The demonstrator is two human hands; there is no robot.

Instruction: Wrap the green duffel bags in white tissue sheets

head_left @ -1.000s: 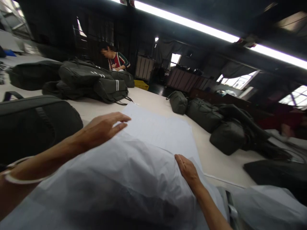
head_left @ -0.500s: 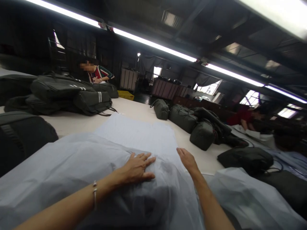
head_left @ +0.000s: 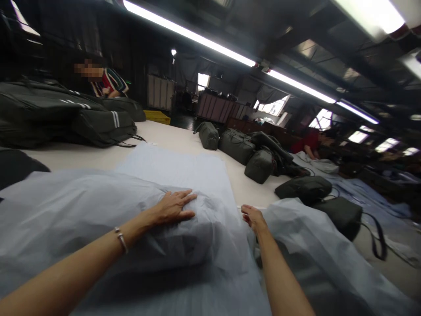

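My left hand [head_left: 176, 206] lies flat with spread fingers on a translucent plastic bag [head_left: 88, 193] that bulges over something dark inside it. That dark thing is too veiled to make out. To the right of this bulge my right hand [head_left: 254, 218] hovers, its fingers loosely bent and nothing visible in them. A flat stack of pale plastic bags [head_left: 174, 160] reaches out from beneath the bulging one. Beside my right forearm rests a second plastic bag [head_left: 296, 228] with something dark under it.
Dark green duffel bags [head_left: 112, 125] are heaped at the left, and more duffel bags [head_left: 235, 145] line the right side of the white table [head_left: 164, 131]. A yellow crate [head_left: 158, 116] stands beyond. One co-worker [head_left: 108, 81] is at the far left, another [head_left: 309, 142] at the right.
The view has turned rightward and tilted slightly. My left hand stays flat on the plastic bag. My right hand's fingers are more bent, and it has moved nearer the second plastic bag.
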